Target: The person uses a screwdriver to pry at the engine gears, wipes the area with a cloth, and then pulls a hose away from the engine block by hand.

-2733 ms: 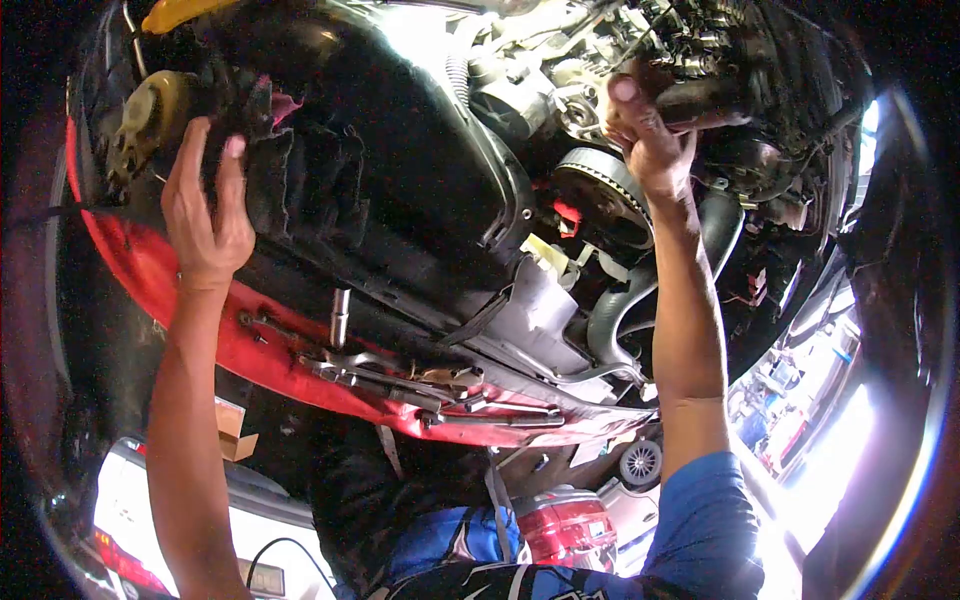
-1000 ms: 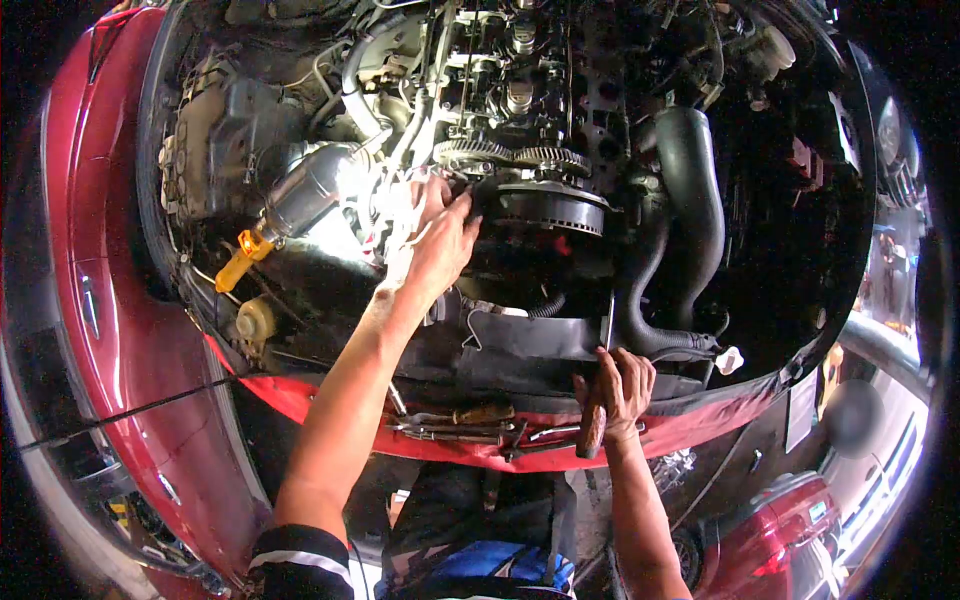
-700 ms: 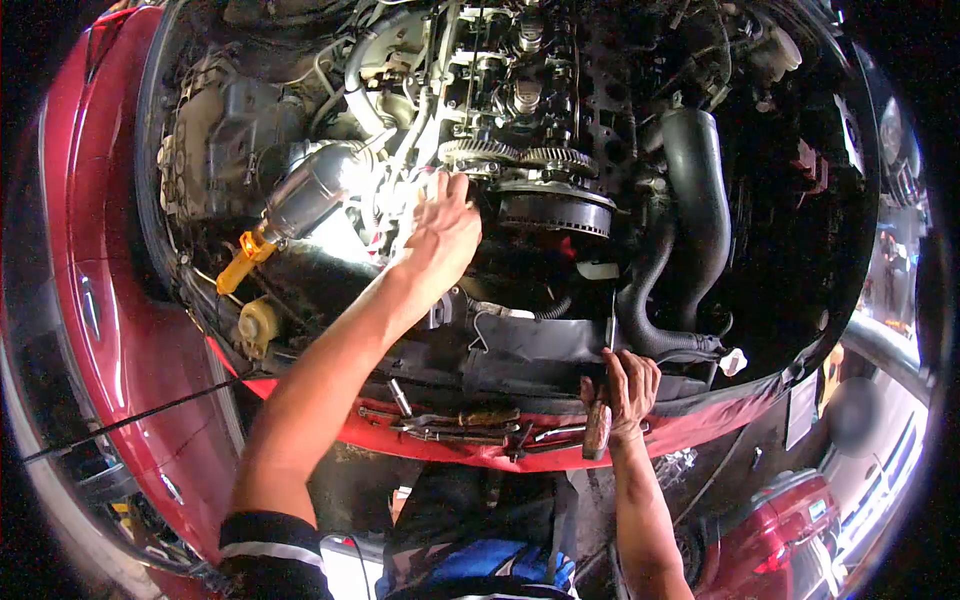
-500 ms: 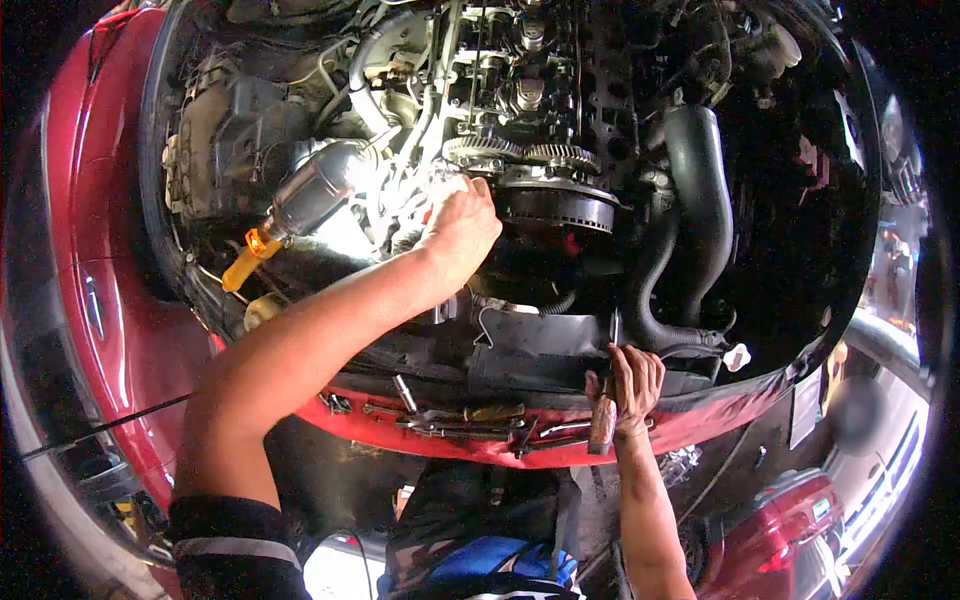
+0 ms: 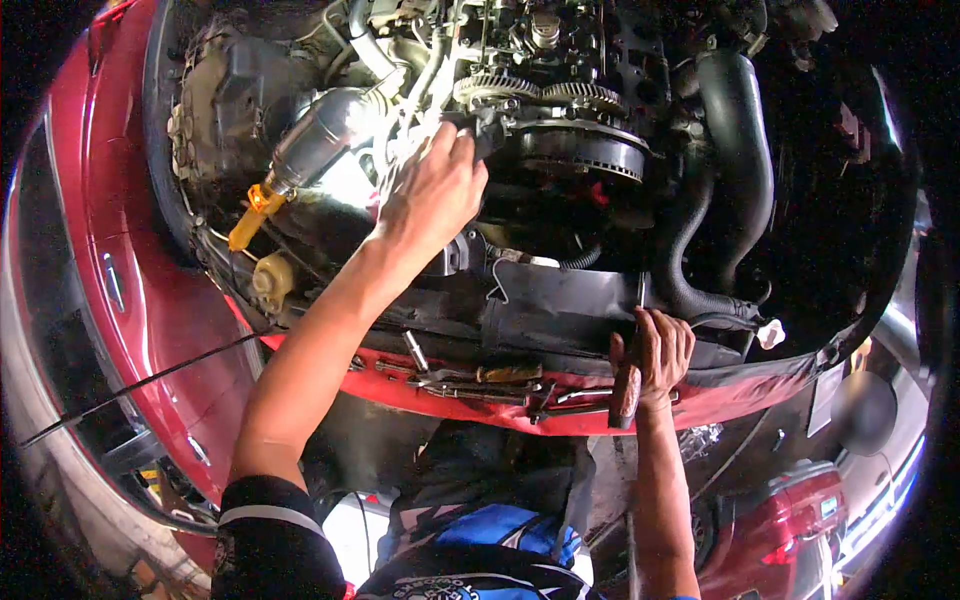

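Left hand was far in the engine bay, fingers curled on a dark part beside the cam sprockets. Right hand clenched the screwdriver at the near panel. My call was: work by feel, skin off the teeth.

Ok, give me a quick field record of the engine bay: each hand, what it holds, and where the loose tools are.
left hand: reaches into the engine, fingers by the toothed gears; grip unclear
right hand: closed on a wooden-handled tool, at the bay's front edge
loose tools: lying on the red front panel
black hose: on the right hand's side of the gears
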